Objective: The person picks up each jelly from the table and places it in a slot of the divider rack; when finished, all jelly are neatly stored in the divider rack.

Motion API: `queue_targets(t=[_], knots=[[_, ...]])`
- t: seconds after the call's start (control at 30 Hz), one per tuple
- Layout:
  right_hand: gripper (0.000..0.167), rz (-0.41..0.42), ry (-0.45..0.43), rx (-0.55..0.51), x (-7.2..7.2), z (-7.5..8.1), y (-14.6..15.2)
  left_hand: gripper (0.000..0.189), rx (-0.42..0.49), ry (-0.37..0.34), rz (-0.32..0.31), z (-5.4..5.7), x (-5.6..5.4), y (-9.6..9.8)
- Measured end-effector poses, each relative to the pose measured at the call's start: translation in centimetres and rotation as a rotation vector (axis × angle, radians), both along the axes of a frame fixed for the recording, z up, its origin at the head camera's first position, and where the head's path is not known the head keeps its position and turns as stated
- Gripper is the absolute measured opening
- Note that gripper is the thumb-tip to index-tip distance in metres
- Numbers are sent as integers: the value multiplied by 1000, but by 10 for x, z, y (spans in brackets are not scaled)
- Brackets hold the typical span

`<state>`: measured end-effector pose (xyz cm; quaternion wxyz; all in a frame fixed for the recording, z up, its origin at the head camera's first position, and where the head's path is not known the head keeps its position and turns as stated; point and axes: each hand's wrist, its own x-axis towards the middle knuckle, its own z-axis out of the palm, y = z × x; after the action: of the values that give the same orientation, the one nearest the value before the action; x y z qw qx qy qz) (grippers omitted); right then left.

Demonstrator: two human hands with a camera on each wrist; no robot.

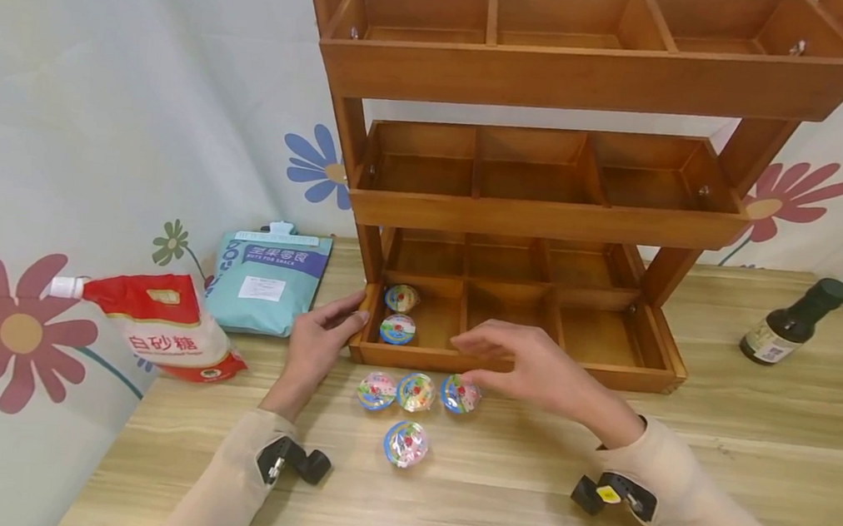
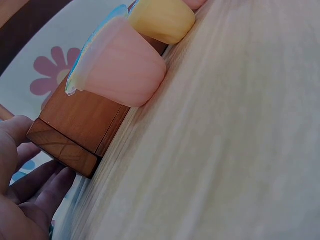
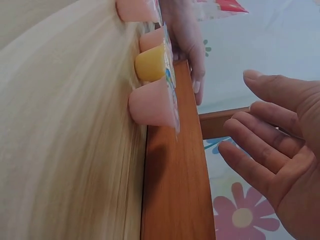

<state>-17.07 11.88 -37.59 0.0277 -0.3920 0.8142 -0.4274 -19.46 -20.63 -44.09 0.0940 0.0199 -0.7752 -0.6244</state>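
My left hand (image 1: 322, 339) rests against the front left corner of a wooden rack's bottom tray (image 1: 517, 370), fingers along its outer side. Above the tray's front edge my right hand (image 1: 533, 365) hovers, fingers loosely bent and thumb apart, holding nothing. Nearest to it is a pink jelly cup (image 1: 459, 394) with a printed foil lid. To its left stand a yellow jelly cup (image 1: 416, 393) and another pink jelly cup (image 1: 377, 391). One more pink jelly cup (image 1: 406, 444) is closer to me. Two jelly cups (image 1: 397, 329) sit in the tray's left front compartment.
Above the bottom tray, the rack has a middle tier (image 1: 546, 220) and a top tier (image 1: 588, 81), both divided. Leftward are a teal snack bag (image 1: 261, 287) with a clip and a red-and-white sugar pouch (image 1: 168, 324). A dark bottle (image 1: 792, 322) stands right of the rack.
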Motion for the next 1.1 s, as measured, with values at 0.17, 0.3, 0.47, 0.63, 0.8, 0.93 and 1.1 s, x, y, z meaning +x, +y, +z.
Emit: queue_targets(t=[0.17,0.3,0.47,0.63,0.8,0.93,1.1], knots=[[39,18,-4,9,0,-3,2,37,-13,-15,-5,0,1,-1],[39,39,-23,29,-1,-7,1,38,-18,-29,-6,1,2,-1],[38,44,-42,60,-1,-14,1,38,-22,-29,-5,0,1,0],[37,48,-41,73,0,-17,2,39,-30,-28,-5,0,0,-1],[39,61,-23,78,1,-21,0,39,-26,-30,-4,1,1,-1],[40,68,-7,107,2,-25,-1,37,-28,-27,-5,0,0,-1],[43,63,24,155,2,-28,-1,37,-21,-24,-5,-1,-1,-1]])
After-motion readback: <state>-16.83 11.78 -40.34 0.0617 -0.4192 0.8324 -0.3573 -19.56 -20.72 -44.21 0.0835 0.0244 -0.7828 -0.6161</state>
